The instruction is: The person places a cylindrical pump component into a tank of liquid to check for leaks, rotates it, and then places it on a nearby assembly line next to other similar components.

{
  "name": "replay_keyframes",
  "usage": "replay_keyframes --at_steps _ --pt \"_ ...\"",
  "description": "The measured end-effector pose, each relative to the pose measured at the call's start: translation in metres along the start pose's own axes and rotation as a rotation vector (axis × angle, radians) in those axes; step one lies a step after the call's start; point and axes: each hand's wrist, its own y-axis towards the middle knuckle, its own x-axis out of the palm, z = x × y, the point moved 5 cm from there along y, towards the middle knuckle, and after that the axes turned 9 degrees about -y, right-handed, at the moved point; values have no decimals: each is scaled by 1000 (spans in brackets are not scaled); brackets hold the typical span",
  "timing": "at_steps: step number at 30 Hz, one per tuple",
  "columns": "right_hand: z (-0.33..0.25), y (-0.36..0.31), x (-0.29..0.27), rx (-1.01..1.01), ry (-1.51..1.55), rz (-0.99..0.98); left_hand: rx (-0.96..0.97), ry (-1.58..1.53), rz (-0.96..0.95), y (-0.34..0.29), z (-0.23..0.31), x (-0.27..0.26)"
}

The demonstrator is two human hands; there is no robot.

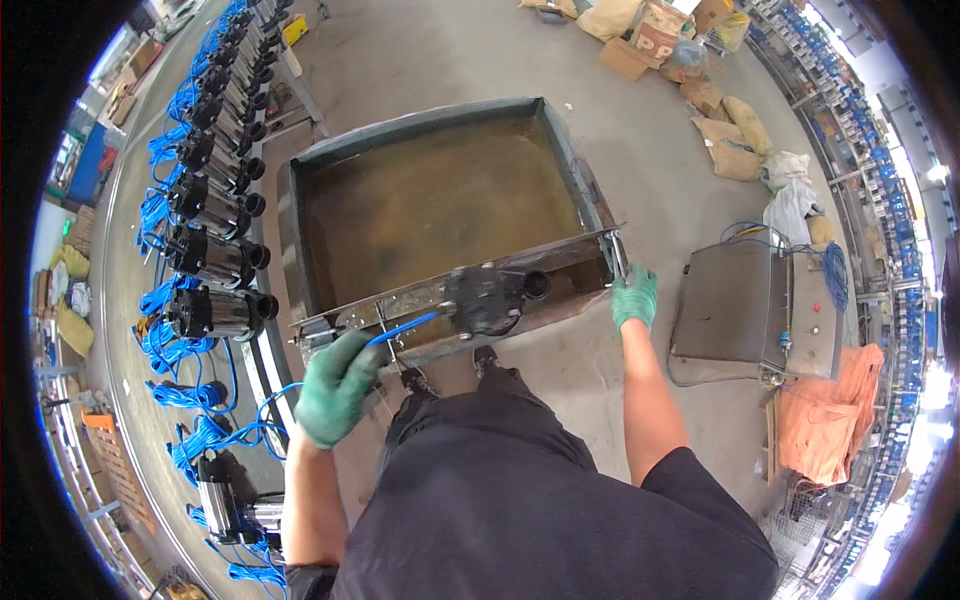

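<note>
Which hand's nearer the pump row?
Left. Left hand, holding blue cable, is right of the pump row; right hand is farther, at the near-right corner of the tank.

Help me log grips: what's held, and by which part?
Left hand holds the blue cable near the dark pump; right hand is at the near end of a metal lever, grip unclear.

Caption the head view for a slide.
Green-gloved left hand holds a blue flexible cable; green-gloved right hand at the corner of a rectangular metal tank of murky brown liquid.

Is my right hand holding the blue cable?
No, the left hand holds the blue cable, while the right hand is at the tank.
</note>
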Motion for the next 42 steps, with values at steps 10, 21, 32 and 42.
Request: replay_keyframes --at_steps 10,21,32,42 --pt "-77 -39 55 -280 367 -465 -29 20 -167 32 -1 51" --pt "-62 -39 117 -77 580 -622 -46 54 -123 27 -7 42" --pt "-62 -35 170 139 931 -820 -14 41 -25 20 -27 29" --pt "-197 -65 -10 -379 483 -574 -265 -417 611 -58 -128 -100"
